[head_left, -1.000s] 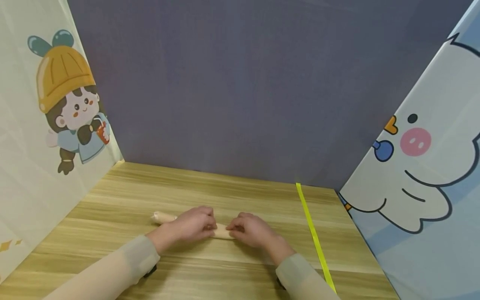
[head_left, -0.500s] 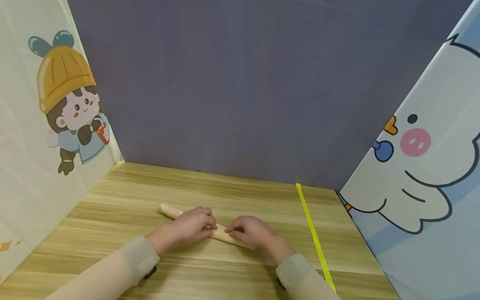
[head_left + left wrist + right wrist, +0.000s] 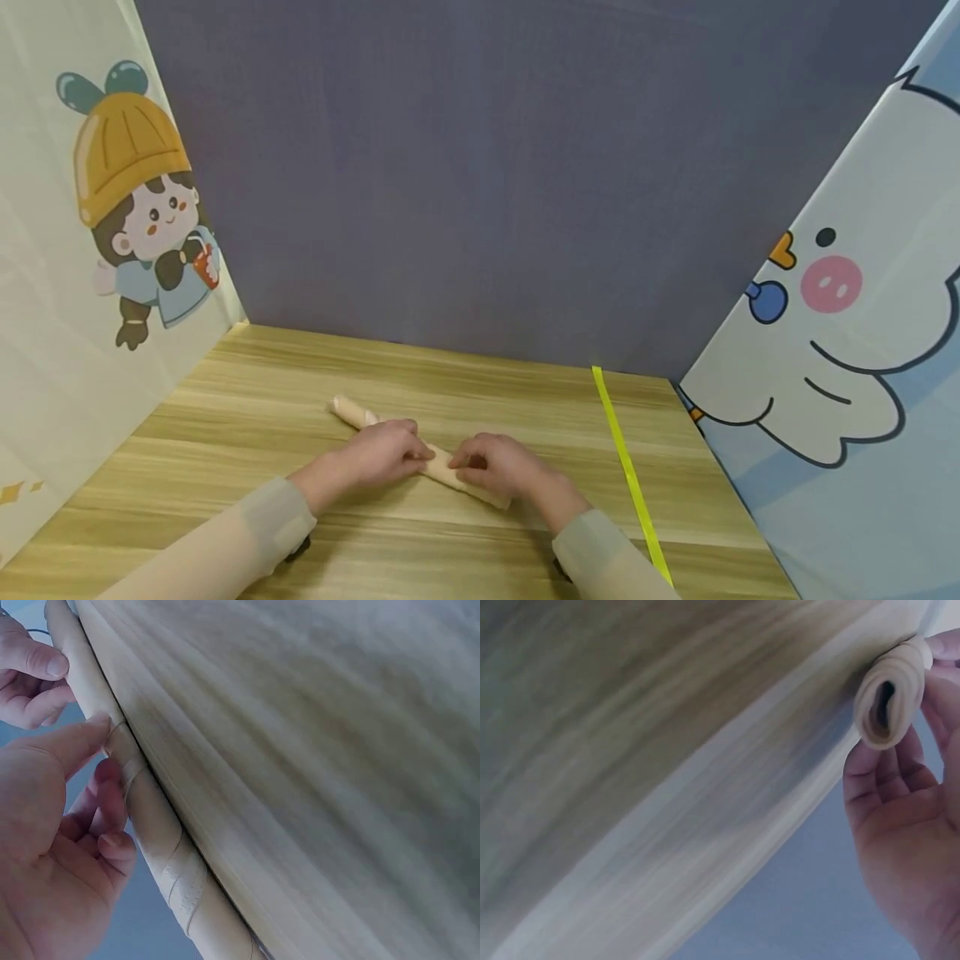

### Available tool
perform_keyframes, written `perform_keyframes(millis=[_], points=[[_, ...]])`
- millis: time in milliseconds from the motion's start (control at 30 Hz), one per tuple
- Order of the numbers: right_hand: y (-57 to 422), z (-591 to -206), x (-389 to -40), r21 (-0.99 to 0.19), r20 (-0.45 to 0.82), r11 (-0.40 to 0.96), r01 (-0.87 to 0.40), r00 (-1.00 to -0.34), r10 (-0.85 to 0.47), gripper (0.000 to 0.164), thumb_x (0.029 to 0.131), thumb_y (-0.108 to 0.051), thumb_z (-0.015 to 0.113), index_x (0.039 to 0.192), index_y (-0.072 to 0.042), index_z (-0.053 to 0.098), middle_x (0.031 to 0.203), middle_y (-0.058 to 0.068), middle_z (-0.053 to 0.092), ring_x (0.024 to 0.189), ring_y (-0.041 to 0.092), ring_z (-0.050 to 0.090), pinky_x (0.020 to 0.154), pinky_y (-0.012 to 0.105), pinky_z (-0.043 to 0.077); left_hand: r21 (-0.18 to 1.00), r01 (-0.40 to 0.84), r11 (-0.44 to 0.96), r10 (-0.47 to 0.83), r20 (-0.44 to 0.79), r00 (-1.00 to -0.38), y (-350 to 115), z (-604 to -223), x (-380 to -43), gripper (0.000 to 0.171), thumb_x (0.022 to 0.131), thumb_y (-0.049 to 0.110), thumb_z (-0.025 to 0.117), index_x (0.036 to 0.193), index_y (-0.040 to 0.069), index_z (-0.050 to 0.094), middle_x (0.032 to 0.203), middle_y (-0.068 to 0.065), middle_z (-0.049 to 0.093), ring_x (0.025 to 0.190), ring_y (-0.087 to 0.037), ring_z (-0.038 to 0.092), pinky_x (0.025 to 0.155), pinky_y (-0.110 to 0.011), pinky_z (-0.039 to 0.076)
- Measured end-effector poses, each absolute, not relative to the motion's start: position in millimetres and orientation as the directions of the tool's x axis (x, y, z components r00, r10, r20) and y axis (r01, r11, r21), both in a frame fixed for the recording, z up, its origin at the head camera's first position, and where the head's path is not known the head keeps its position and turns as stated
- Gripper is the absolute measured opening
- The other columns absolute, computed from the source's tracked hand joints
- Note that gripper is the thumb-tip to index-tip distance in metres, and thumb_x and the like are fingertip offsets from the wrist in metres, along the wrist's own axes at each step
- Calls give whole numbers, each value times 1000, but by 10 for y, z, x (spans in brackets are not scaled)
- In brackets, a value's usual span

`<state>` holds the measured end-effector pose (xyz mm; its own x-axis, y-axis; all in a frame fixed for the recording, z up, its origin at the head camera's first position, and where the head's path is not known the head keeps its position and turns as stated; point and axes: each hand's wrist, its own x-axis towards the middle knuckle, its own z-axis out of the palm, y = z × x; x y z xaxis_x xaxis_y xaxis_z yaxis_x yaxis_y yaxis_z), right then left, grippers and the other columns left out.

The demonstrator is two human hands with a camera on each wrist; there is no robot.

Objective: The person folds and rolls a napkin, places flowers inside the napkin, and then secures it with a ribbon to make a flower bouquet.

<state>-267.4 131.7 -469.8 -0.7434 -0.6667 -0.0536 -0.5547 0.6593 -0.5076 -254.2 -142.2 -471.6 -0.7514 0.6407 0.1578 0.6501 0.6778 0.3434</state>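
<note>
A thin beige roll [image 3: 480,493] of layered, cloth-like material lies diagonally on the wooden table, its far end up to the left. My left hand [image 3: 386,454] pinches it near the middle between thumb and fingers. Just to the right, my right hand [image 3: 504,467] grips the roll near its closer end. Overlapping wraps and a line of stitching mark the beige roll [image 3: 154,814] in the left wrist view. The right wrist view looks into the hollow, layered end of the roll [image 3: 866,716]. Part of its length is hidden under my left hand.
A yellow tape strip [image 3: 628,467] runs front to back over the wooden table [image 3: 247,392], right of the hands. Behind stands a dark grey panel [image 3: 465,175]. Cartoon-printed panels flank the table, a cream one [image 3: 45,333] on the left and a blue-white one [image 3: 900,400] on the right.
The roll has swung round: its left end has moved away and slightly right, and its right end has come closer, showing below my right hand. Both hands stay nearly in place on it.
</note>
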Motion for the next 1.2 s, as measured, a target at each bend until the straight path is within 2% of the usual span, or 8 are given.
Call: perform_keyframes(millis=[200, 333, 433, 600, 700, 867, 1000, 1200], points=[[1310, -4703, -2640, -560, -98, 679, -475, -776, -624, 13, 105, -30, 77, 116, -30, 82, 104, -18, 76, 94, -3, 66, 87, 26, 57, 370, 672, 641, 666, 167, -727, -1430, -4716, -2558, 20, 101, 14, 80, 120, 12, 86, 90, 6, 67, 75, 3, 48, 66, -18, 47], [1342, -4703, -2621, -578, -113, 675, -458, -775, -622, 15, 107, -34, 73, 119, -34, 82, 118, -17, 78, 105, -1, 68, 92, 28, 58, 385, 668, 637, 660, 176, -730, -1427, -4723, -2554, 21, 102, 13, 78, 122, 11, 85, 93, 4, 67, 77, 2, 47, 67, -18, 47], [1377, -4700, -2614, -592, -121, 663, -458, -763, -635, 18, 110, -34, 68, 123, -35, 82, 129, -13, 78, 108, -1, 68, 93, 27, 57, 410, 646, 644, 647, 159, -746, -1417, -4737, -2549, 24, 105, 20, 76, 125, 11, 84, 95, 3, 65, 78, 0, 47, 68, -20, 47], [1426, -4688, -2614, -634, -149, 638, -437, -741, -654, 22, 112, -34, 66, 128, -35, 81, 132, -9, 78, 97, -2, 66, 87, 25, 57, 459, 582, 671, 613, 97, -784, -1384, -4767, -2558, 36, 106, 36, 74, 131, 11, 81, 97, 4, 60, 80, -3, 47, 70, -21, 46], [1444, -4693, -2618, -641, -158, 638, -428, -740, -654, 23, 111, -35, 67, 130, -36, 81, 135, -10, 77, 106, -1, 68, 92, 26, 58, 467, 577, 670, 611, 94, -786, -1359, -4779, -2570, 40, 106, 39, 74, 132, 10, 80, 98, 4, 59, 82, -4, 48, 71, -22, 47], [1444, -4703, -2622, -648, -158, 631, -426, -736, -659, 23, 109, -35, 71, 130, -34, 81, 136, -11, 77, 125, 5, 68, 103, 29, 57, 472, 594, 651, 632, 97, -769, -1327, -4757, -2585, 42, 106, 38, 74, 135, 8, 79, 101, 2, 59, 84, -4, 47, 72, -22, 46], [1433, -4707, -2618, -661, -153, 621, -421, -735, -661, 23, 106, -35, 75, 128, -33, 82, 134, -13, 78, 124, 4, 68, 104, 28, 56, 466, 618, 633, 660, 94, -746, -1304, -4728, -2606, 41, 106, 33, 75, 137, 8, 77, 104, 1, 59, 84, -5, 46, 73, -22, 45], [1423, -4726, -2617, -664, -146, 621, -416, -742, -654, 22, 102, -36, 80, 123, -33, 83, 129, -16, 79, 118, 0, 68, 101, 25, 56, 386, 676, 628, 697, 108, -709, -1288, -4717, -2630, 39, 107, 32, 74, 142, 15, 75, 115, 2, 62, 86, -3, 47, 77, -24, 44]])
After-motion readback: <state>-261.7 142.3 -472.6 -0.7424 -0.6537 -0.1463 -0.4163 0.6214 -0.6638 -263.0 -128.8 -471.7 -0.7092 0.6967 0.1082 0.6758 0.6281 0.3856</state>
